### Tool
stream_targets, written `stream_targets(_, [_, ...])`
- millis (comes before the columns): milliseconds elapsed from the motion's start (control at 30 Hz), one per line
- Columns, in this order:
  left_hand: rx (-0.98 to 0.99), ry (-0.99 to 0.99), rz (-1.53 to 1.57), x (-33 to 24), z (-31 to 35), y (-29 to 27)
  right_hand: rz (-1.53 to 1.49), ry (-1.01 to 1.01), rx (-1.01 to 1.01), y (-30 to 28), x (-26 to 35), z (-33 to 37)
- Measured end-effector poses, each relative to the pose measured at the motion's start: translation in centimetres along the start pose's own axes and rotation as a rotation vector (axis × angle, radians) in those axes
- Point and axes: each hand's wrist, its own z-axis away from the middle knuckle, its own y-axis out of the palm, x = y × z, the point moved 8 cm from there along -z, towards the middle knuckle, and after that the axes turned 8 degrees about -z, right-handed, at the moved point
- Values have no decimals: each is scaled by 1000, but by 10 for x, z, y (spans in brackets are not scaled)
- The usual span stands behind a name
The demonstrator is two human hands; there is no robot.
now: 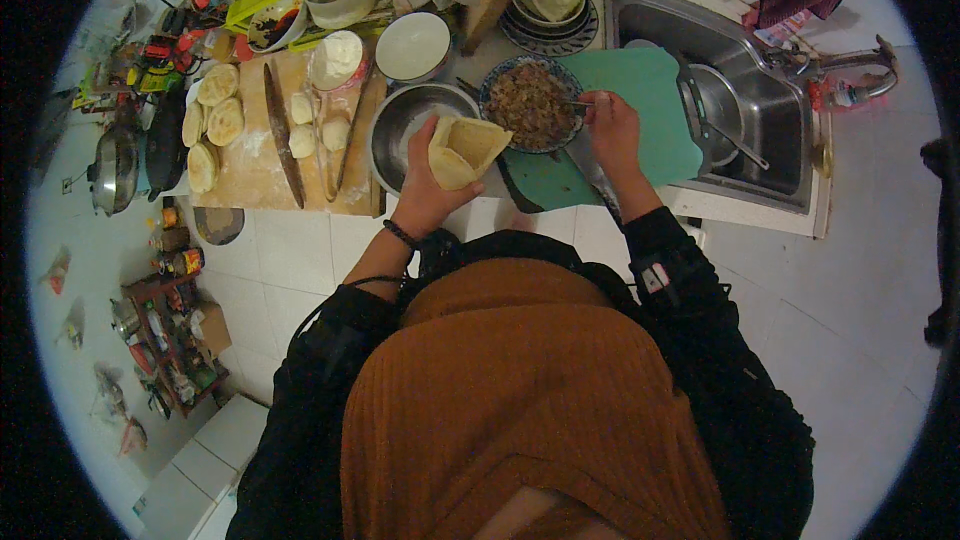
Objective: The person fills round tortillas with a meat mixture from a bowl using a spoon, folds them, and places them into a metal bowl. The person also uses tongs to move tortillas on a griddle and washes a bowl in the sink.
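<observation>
My left hand grips a pale flatbread that is split into a pocket, its mouth gaping upward. It is held over the near right edge of a steel bowl, whose visible inside looks bare. To the right, my right hand is closed on a thin utensil whose tip goes into the brown minced filling; the buried end is hidden, so its exact kind cannot be told. A patterned bowl holds this filling. Under my right forearm lies a long blade, partly covered.
At left, a floured wooden board carries a rolling pin, several flatbreads and dough pieces. A white bowl stands behind. On the right are a green cutting board and a sink with a pan inside.
</observation>
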Motion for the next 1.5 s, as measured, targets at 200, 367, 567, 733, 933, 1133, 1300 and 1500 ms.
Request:
stream_targets(200, [-112,118,-307,-24,-1,-9,-148,20,-44,-3,-3,-2])
stream_targets(367, [-150,104,-377,-28,-12,-13,-361,196,-26,-6,-3,5])
stream_targets(567, [-148,104,-420,-29,-30,-9,-442,233,-54,-15,12,3])
stream_targets(733, [-134,106,-393,-34,-42,-4,-438,222,-58,-26,33,8])
stream_targets(933, [-130,131,-374,-42,-51,6,-486,184,-8,-31,72,15])
stream_targets(1133, [-101,176,-286,-51,-51,16,145,-331,199,15,141,42])
stream_targets(1300, [-126,235,-256,-53,-50,16,245,-789,289,26,188,85])
stream_targets(1500, [-132,154,-220,-28,-49,11,219,-561,48,-21,160,63])
